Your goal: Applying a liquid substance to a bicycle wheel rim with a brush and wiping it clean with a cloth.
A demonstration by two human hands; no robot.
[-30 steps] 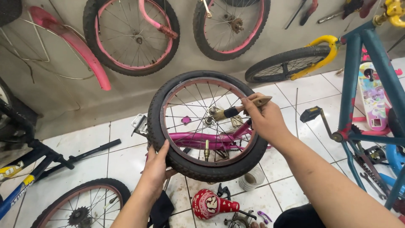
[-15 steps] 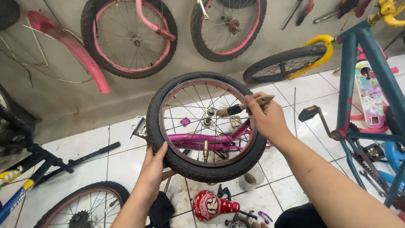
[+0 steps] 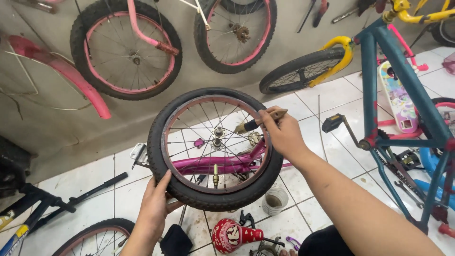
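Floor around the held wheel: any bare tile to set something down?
Bare tile left of the wheel, above the black bar, and right of it toward the black pedal. Crowded below: white cup, red bell, small parts.

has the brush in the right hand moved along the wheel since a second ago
No. The brush keeps its place against the wheel: bristles near the hub, handle over the right rim, in the right hand. The small shift in the frame is shared by everything.
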